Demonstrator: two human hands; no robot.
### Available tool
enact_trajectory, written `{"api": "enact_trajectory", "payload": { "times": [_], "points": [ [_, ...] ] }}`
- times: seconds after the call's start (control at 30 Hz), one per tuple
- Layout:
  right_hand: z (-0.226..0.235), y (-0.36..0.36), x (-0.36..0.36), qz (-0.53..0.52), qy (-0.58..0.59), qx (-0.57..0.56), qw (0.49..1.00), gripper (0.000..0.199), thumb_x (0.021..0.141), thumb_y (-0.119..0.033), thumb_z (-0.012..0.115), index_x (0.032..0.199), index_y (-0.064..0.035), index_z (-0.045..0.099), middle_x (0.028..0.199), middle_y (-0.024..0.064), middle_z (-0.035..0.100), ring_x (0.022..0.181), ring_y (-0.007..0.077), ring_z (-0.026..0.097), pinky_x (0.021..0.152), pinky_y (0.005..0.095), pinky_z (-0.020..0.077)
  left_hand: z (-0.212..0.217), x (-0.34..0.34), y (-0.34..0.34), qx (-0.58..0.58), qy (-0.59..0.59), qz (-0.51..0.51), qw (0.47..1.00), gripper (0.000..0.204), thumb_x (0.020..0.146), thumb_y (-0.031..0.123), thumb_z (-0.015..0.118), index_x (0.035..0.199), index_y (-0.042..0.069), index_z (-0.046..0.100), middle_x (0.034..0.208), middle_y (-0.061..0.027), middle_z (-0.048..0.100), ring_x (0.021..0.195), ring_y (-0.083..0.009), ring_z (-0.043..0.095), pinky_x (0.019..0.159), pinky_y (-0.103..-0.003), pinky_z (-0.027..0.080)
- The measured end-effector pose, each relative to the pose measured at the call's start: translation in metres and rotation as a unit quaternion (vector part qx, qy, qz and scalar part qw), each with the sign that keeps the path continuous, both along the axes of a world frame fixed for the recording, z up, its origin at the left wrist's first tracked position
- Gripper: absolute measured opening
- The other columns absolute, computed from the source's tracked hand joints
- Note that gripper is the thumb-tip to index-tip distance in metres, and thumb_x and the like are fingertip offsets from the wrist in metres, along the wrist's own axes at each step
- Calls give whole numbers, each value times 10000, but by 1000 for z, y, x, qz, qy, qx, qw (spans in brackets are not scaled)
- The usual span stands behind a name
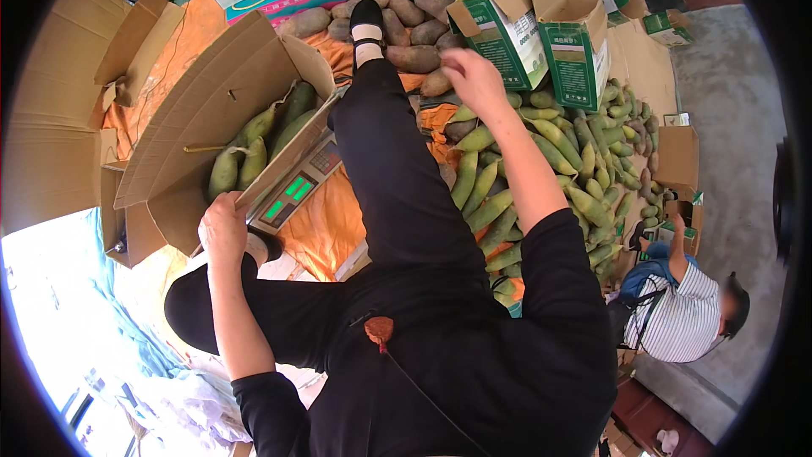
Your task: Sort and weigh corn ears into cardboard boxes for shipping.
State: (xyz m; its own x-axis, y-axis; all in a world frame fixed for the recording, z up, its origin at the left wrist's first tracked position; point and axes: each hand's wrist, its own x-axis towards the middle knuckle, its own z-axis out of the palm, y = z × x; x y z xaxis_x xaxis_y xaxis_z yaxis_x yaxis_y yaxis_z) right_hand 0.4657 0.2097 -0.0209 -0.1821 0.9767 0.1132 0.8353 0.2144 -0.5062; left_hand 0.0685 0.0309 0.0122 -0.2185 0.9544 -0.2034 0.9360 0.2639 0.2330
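My left hand (222, 227) grips the near edge of an open cardboard box (190, 135). Several green radishes (254, 142) lie inside that box. It rests against a scale (296, 190) with a lit green display. Ahead and to the right, my right hand (474, 78) hangs over the produce with loosely bent fingers and nothing visible in them. A brown, oblong root vegetable (436, 83) lies just beside its fingertips; I cannot tell whether they touch. Below my right forearm spreads a large heap of green radishes (550, 148).
Printed green-and-white cartons (575, 55) stand open beyond the heap. More brown roots (414, 57) lie around my outstretched foot (367, 30). Orange sheeting (326, 224) covers ground near the scale. At right, another person in a striped shirt (681, 313) is beside the heap.
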Motion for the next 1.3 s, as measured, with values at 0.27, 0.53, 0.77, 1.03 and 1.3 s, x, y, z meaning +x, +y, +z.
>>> {"api": "enact_trajectory", "payload": {
  "times": [0.27,0.53,0.77,1.03,1.3],
  "points": [
    [-142,-57,73,21,-316,-121,941,198,753,-101,616,948,-120,644,1000,71,596,1037,285,547,794,451,463,-1,-2,-3,7,0,18,1000,184,775,106,637,954,103,681,882,-125,639,858,-334,621,743,-420,487],
    [-168,-87,85,60,-430,-189,881,312,838,-101,538,1138,-182,563,1144,28,518,1161,229,453,907,473,399,-1,2,-3,7,-13,21,1000,149,789,93,609,917,111,682,861,-97,626,851,-304,619,746,-406,496],
    [-176,-65,79,123,-513,-178,831,195,886,-143,499,1049,-172,602,1087,23,529,1088,202,475,846,408,402,-2,-4,-2,19,-2,2,1000,151,783,80,612,917,91,682,862,-112,638,856,-319,618,746,-410,493],
    [-148,-68,95,70,-285,-138,946,388,709,-132,716,1068,-112,570,1143,87,576,1109,296,510,868,431,430,-10,-7,-5,11,21,-3,1000,141,803,94,570,894,116,674,850,-72,628,857,-266,629,738,-395,510],
    [-90,-38,95,-72,191,-119,972,532,806,-15,658,1293,29,449,1206,144,560,1092,209,543,938,305,417,-14,-8,-8,13,14,-17,1000,117,785,88,577,867,91,661,845,-96,623,852,-288,630,719,-412,511]
  ]
}}
